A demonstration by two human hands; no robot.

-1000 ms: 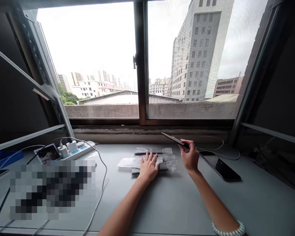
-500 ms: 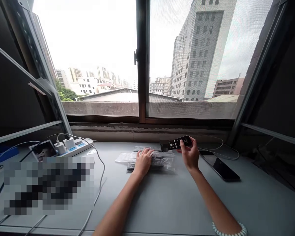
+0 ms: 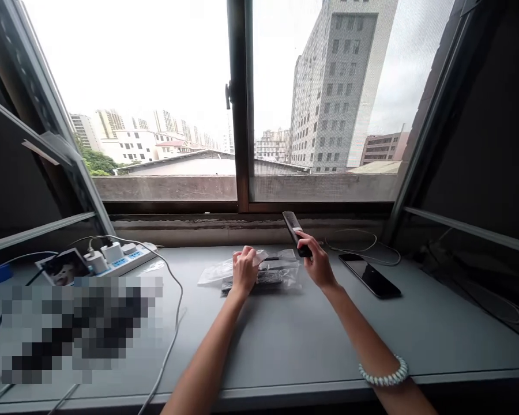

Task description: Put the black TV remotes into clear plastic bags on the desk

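Observation:
My right hand [image 3: 319, 262] is closed around the lower end of a black remote control [image 3: 290, 223], which stands tilted up above the desk, its buttons facing away from view. My left hand [image 3: 244, 270] has its fingers curled together on a clear plastic bag [image 3: 216, 273], pinching it near the bag's raised edge. Beneath and beside the bag lie dark, flat items in clear wrapping [image 3: 270, 278]; their kind I cannot make out. Part of the bag is hidden behind my left hand.
To the right a black smartphone [image 3: 371, 275] lies on the grey desk [image 3: 294, 340], with a thin white cable behind it. A white power strip [image 3: 127, 260] with plugged-in chargers sits at the left. A white cable [image 3: 175, 331] crosses the desk near a blurred-out patch.
The remote control has turned from lying sideways with its buttons showing to pointing upward. My left hand's fingers have gone from lying over the bag to curling on it. The view has shifted slightly.

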